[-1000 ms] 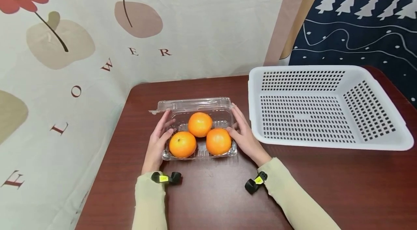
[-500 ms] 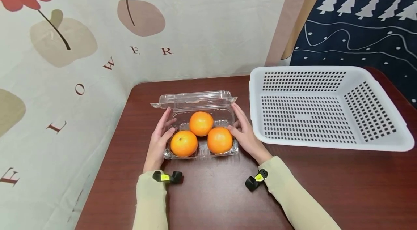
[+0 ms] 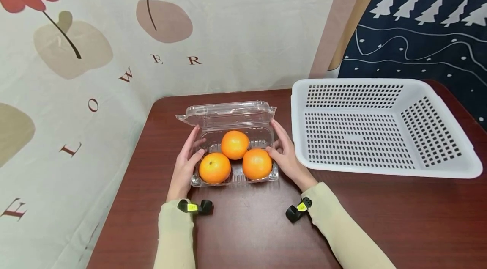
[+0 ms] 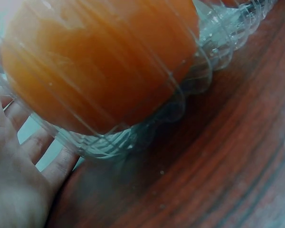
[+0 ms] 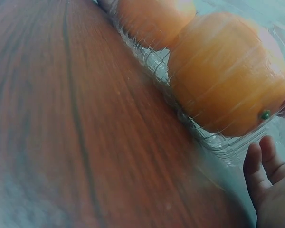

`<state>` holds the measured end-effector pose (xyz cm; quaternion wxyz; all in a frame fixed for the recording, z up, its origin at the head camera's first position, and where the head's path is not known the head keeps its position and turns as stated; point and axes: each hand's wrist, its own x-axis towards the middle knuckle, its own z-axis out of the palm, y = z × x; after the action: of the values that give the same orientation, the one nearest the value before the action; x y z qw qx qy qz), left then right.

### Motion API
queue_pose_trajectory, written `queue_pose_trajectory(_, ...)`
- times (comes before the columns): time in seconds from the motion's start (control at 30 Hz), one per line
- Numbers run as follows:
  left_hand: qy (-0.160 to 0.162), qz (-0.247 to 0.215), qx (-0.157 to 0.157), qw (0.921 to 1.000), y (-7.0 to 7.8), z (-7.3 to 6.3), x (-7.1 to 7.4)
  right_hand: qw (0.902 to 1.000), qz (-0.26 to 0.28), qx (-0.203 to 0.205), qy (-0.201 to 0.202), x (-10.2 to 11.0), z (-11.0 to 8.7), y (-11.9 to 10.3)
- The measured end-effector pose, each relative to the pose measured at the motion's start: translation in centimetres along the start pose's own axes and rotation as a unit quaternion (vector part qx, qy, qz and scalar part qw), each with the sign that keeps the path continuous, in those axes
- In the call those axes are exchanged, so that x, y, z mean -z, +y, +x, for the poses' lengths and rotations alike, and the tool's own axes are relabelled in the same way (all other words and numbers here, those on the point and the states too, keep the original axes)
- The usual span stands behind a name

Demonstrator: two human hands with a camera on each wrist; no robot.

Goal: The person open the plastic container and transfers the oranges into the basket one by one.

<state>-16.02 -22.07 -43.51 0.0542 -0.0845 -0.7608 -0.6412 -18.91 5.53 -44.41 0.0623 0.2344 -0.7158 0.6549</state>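
A clear plastic clamshell box point(image 3: 237, 178) lies on the table with its hinged lid point(image 3: 232, 114) tipped up at the back. Three oranges sit inside: one at the back point(image 3: 234, 144), one front left point(image 3: 214, 168) and one front right point(image 3: 257, 163). My left hand point(image 3: 185, 165) grips the box's left side, thumb at the rim and fingers along the outer wall. On the opposite side, my right hand point(image 3: 287, 157) holds the box the same way. The left wrist view shows an orange point(image 4: 99, 61) through the ribbed plastic; the right wrist view shows fingers point(image 5: 270, 164) beside the wall.
A large white perforated plastic basket point(image 3: 354, 167) stands on the right of the dark red-brown table point(image 3: 243, 235), close to my right hand. Behind are a pale flower-print cloth point(image 3: 247, 28) and a navy cloth point(image 3: 414, 49) with white trees.
The lid has risen a little at the back and now stands higher over the box. My hands stay at its sides, and the oranges have not shifted within it.
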Motion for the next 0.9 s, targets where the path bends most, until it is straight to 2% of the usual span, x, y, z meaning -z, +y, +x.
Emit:
queue_pose_trajectory(0.3,0.008,0.013,0.018,0.9997,0.02,0.22,-0.06,0.9993,-0.012,0.032,0.014,0.10,0.16,-0.01)
queue_pose_trajectory(0.57,-0.007,-0.006,0.003,1.0000,-0.26,0.28,0.16,0.9992,-0.021,0.031,0.014,0.06,0.18,0.10)
queue_pose_trajectory(0.9,-0.013,-0.022,0.001,0.9997,-0.57,0.47,0.17,0.9992,-0.005,0.034,0.021,-0.01,0.36,0.34)
